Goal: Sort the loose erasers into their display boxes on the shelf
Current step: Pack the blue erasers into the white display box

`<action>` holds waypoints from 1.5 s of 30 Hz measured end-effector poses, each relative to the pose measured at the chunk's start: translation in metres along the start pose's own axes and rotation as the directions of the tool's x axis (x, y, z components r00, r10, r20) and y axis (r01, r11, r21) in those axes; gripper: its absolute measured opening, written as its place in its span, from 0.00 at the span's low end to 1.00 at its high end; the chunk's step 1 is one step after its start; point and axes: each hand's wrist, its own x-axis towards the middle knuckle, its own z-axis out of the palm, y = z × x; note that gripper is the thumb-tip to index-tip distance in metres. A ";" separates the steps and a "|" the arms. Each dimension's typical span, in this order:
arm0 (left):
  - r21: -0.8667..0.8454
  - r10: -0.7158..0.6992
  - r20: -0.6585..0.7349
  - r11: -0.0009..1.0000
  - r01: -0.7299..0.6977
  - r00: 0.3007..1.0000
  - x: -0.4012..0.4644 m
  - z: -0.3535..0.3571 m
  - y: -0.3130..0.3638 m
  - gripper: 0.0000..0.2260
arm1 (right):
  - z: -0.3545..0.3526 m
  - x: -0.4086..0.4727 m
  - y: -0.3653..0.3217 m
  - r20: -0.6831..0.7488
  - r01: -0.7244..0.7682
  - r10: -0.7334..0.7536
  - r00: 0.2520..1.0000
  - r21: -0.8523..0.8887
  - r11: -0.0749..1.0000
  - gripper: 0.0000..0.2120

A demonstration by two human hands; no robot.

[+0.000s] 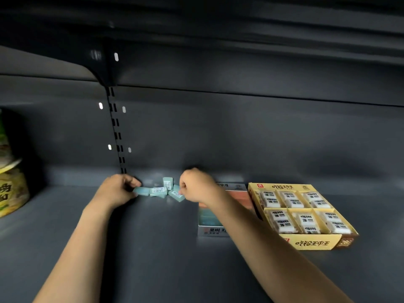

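Note:
Several loose teal erasers (160,190) lie in a small heap at the back of the dark shelf. My left hand (118,188) has its fingers curled on the leftmost teal eraser (141,190). My right hand (196,185) is curled at the heap's right side, pinching a teal eraser (177,195). A white and orange display box (211,230) with teal erasers inside lies under my right forearm. To its right stands a yellow display box (312,242) filled with white wrapped erasers.
Yellow and green packaged goods (11,189) stand at the far left of the shelf. A slotted upright (117,132) runs down the back wall. Another shelf (240,29) hangs overhead.

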 end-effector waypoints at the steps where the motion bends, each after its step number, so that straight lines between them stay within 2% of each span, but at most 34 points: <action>1: -0.001 -0.001 0.015 1.000 0.001 1.000 0.000 0.001 -0.002 0.14 | 0.002 0.000 -0.003 0.005 -0.006 0.006 1.000 -0.035 0.999 0.06; 4: 0.031 0.014 -0.017 0.999 -0.014 1.000 -0.002 0.006 -0.001 0.12 | 0.005 0.002 -0.009 -0.004 -0.011 0.011 1.000 -0.104 0.995 0.12; 7: 0.078 0.035 -0.069 0.997 -0.029 0.997 -0.002 0.010 0.001 0.11 | 0.009 0.002 -0.012 0.005 0.006 -0.005 1.000 -0.101 0.995 0.20; 11: 0.057 -0.033 -0.044 0.998 0.036 0.998 -0.003 0.008 -0.002 0.11 | 0.013 0.002 -0.014 0.022 0.003 -0.001 1.000 -0.097 0.995 0.26; 14: 0.056 -0.068 -0.007 0.996 0.068 0.998 -0.001 0.007 0.000 0.10 | 0.012 0.001 -0.015 0.003 0.028 -0.028 1.000 -0.099 0.995 0.22; 18: 0.055 -0.101 0.046 0.994 0.099 0.994 0.000 0.001 0.000 0.11 | 0.010 -0.002 -0.013 -0.047 0.066 -0.070 0.996 -0.081 0.995 0.09; 20: 0.013 -0.095 0.042 0.995 0.094 0.995 0.001 -0.003 -0.001 0.09 | 0.012 -0.001 -0.011 -0.050 0.073 -0.075 0.996 -0.049 0.996 0.06; 23: -0.111 -0.048 -0.025 0.993 0.045 0.999 -0.002 -0.008 0.004 0.08 | 0.014 0.000 -0.008 -0.044 0.065 -0.063 0.997 0.055 0.996 0.04; 28: -0.255 0.078 -0.128 0.961 -0.108 0.989 -0.006 -0.012 0.023 0.09 | -0.007 -0.010 0.009 -0.036 -0.004 0.020 0.999 0.414 0.910 0.07; 31: -0.318 0.175 -0.129 0.925 -0.208 0.976 -0.013 -0.004 0.047 0.10 | -0.025 -0.023 0.030 0.025 -0.075 0.073 0.997 0.539 0.839 0.12; 33: -0.335 0.245 -0.109 0.904 -0.267 0.963 -0.018 0.007 0.065 0.12 | -0.035 -0.035 0.044 0.064 -0.105 0.084 0.994 0.583 0.806 0.11; 37: -0.342 0.368 -0.020 0.871 -0.352 0.930 -0.031 0.029 0.094 0.16 | -0.050 -0.063 0.067 0.079 -0.163 0.143 0.987 0.565 0.809 0.04; 39: -0.307 0.428 0.032 0.864 -0.398 0.903 -0.039 0.043 0.106 0.14 | -0.054 -0.074 0.076 0.078 -0.198 0.184 0.980 0.509 0.838 0.05; 42: -0.267 0.437 0.126 0.880 -0.394 0.891 -0.048 0.060 0.115 0.12 | -0.054 -0.084 0.080 0.106 -0.247 0.223 0.969 0.455 0.855 0.07; 45: -0.201 0.435 0.197 0.895 -0.399 0.878 -0.052 0.070 0.116 0.12 | -0.050 -0.088 0.080 0.074 -0.219 0.206 0.976 0.379 0.899 0.11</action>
